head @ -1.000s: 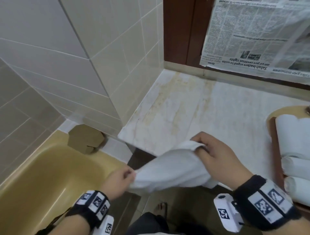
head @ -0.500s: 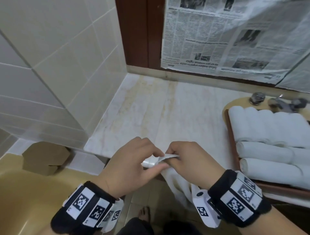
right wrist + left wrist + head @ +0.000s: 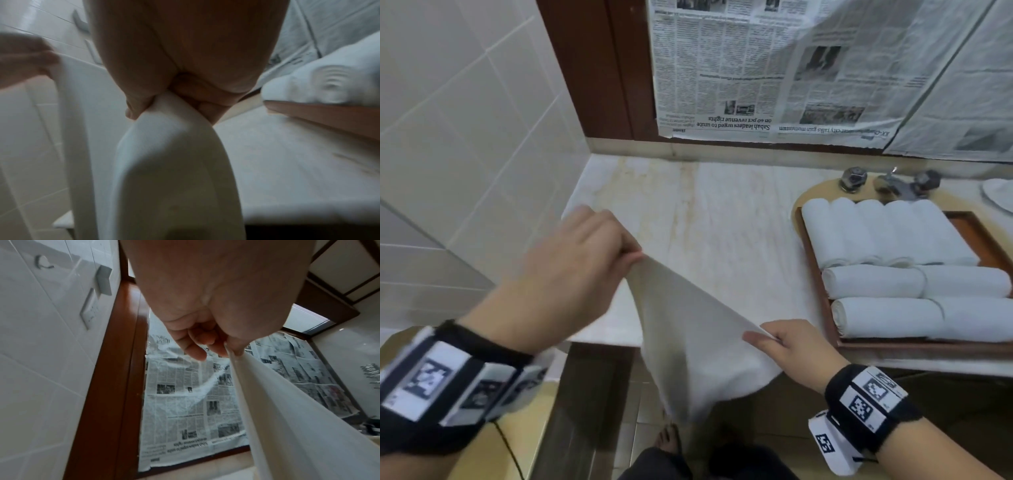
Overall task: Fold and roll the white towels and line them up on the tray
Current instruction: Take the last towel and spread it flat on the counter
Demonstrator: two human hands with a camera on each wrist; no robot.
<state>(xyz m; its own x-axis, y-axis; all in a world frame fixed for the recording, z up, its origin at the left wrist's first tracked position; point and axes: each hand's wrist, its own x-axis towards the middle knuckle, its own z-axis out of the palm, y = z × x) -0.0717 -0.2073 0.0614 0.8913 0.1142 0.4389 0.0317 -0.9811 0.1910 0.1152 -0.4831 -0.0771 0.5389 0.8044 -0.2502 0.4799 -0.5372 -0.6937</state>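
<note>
A white towel [image 3: 695,342] hangs spread between both hands over the front edge of the marble counter [image 3: 709,219]. My left hand [image 3: 592,260] pinches its upper corner between thumb and fingers, raised above the counter; the left wrist view shows that hand [image 3: 224,347] and the towel [image 3: 287,410] falling from it. My right hand [image 3: 777,342], lower and to the right, pinches the other corner; in the right wrist view this hand [image 3: 162,100] holds the towel [image 3: 170,162]. Several rolled white towels [image 3: 887,253] lie in rows on the wooden tray [image 3: 989,236] at the right.
Tiled wall [image 3: 465,137] closes the left side; newspaper [image 3: 774,68] covers the mirror behind the counter. Tap fittings [image 3: 893,181] stand behind the tray. A yellow bathtub rim [image 3: 482,455] is at lower left, and my foot [image 3: 667,442] is on the floor below.
The hands, close together at the towel's edge half a second ago, have drawn apart: the left went up and left, the right down and right, stretching the towel open.
</note>
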